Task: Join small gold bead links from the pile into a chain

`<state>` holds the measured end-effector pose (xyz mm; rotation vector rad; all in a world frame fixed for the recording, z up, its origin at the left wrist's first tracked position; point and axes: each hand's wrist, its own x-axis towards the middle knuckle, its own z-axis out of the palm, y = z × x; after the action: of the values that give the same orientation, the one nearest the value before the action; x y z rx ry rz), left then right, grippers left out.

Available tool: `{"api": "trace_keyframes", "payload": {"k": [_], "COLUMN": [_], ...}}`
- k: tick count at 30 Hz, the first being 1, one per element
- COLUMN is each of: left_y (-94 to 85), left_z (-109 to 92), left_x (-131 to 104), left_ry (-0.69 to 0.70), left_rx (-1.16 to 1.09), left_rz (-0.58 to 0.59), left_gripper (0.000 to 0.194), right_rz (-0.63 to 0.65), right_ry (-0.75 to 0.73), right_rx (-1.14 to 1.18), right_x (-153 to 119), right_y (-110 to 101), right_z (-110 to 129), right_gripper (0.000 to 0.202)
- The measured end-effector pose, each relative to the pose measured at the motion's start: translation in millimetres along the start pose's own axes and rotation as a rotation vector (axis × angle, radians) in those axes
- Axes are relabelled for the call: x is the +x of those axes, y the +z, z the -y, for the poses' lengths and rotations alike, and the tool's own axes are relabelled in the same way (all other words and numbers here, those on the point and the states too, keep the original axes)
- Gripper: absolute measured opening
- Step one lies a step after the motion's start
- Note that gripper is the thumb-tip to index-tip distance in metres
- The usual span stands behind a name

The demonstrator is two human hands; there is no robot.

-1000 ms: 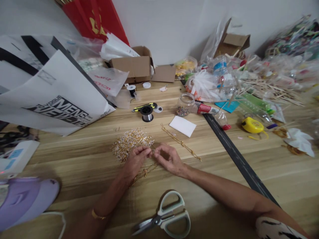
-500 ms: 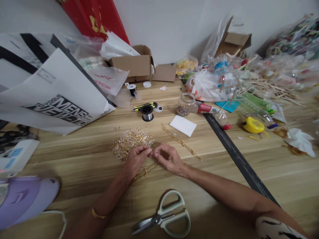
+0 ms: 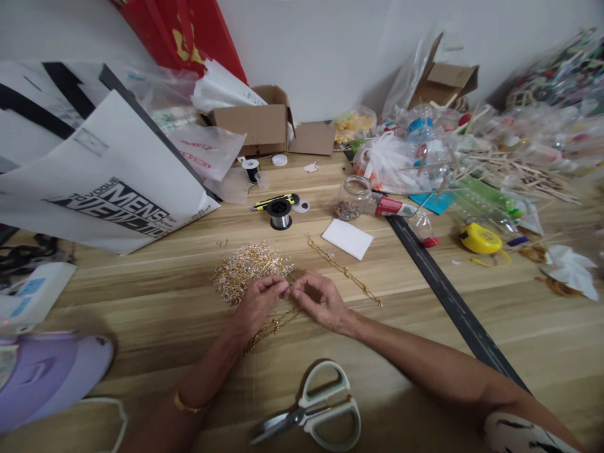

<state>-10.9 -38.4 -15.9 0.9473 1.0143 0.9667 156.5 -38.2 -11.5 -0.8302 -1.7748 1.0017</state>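
My left hand (image 3: 258, 304) and my right hand (image 3: 321, 302) meet over the table, fingertips almost touching. Thumb and forefinger are pinched together on each; whatever lies between them is too small to make out. Just beyond my left hand spreads a heap of small clear and gold beads (image 3: 250, 267). A gold beaded chain (image 3: 275, 326) lies beneath the hands, one end running up close to my right fingers. Farther right, a second gold chain (image 3: 346, 272) is stretched out on the wood. Open-bladed scissors (image 3: 298, 416) with pale handles rest nearer to me.
Beyond the beads stand a spool of silver wire (image 3: 280, 215), a yellow cutter (image 3: 267, 202) and a jar of beads (image 3: 349, 204). A white folded paper (image 3: 348, 238) lies right of them. A large paper bag (image 3: 108, 182) and a purple iron (image 3: 56, 377) flank the left; a tape measure (image 3: 480, 239) sits right.
The view shifts very slightly. Both hands keep the same pinched pose in the same place, and the beads, chains and scissors stay where they were.
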Motion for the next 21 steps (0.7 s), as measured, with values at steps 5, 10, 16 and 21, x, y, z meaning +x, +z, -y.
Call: {"api": "trace_keyframes", "payload": {"k": [5,10,16,21], "left_y": [-0.9,-3.9,-4.4,-2.7], "left_z": [0.9,6.9,8.0,6.6], "left_x": [0.1,1.6,1.8,1.4], "left_ry": [0.013,0.012,-0.002,0.003], "left_rx": [0.01,-0.016,0.012,0.002], "left_rz": [0.003,0.023,0.016,0.028], "left_gripper": [0.019,0.017,0.017,0.017], "right_rz": [0.008,0.013,0.017,0.013], "right_ry": [-0.001,0.011,0.033,0.049], "right_rx": [0.004,0.0,-0.017,-0.006], "right_x": [0.0,0.1,-0.7,-1.4], "right_y": [-0.1,0.2,0.2,1.2], "right_z": [0.5,-0.3,-1.5,-4.2], "right_gripper": [0.014,0.014,0.015,0.014]}}
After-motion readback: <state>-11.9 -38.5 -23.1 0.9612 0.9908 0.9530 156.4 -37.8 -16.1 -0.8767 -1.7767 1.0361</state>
